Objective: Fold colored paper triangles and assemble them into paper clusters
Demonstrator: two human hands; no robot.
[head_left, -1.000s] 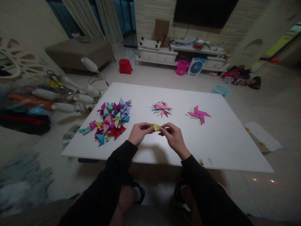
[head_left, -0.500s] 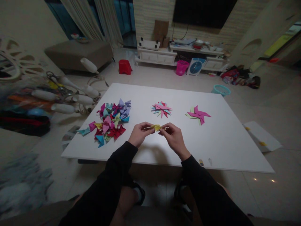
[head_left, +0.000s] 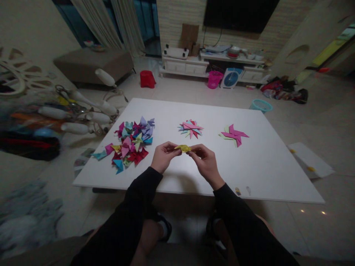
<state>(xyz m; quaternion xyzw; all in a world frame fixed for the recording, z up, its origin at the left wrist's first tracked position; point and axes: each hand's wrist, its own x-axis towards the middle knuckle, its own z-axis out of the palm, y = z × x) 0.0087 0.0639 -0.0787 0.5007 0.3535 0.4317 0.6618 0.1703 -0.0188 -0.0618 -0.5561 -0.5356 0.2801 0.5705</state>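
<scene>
A small folded yellow paper piece (head_left: 183,148) is held above the near middle of the white table (head_left: 266,159). My left hand (head_left: 164,155) pinches its left end, and my right hand (head_left: 204,160) pinches its right end. Fingertips hide both ends of the paper. Beyond my hands lies a many-pointed paper star (head_left: 190,128) in pink, red and light blue. To its right rests a magenta paper pinwheel (head_left: 235,135) with light green paper under its left side. A pile of folded paper pieces (head_left: 130,144) in many colours spreads over the table's left side.
White lamp arms (head_left: 74,128) stand close to the table's left edge. A turquoise basket (head_left: 260,106) is on the floor past the far right corner. A red stool (head_left: 147,79) and a pink bin (head_left: 215,79) stand farther back, before a white TV cabinet (head_left: 185,68).
The yellow paper has turned between my fingers and shows a longer, wider face, reaching farther left. Both hands stay in nearly the same place.
</scene>
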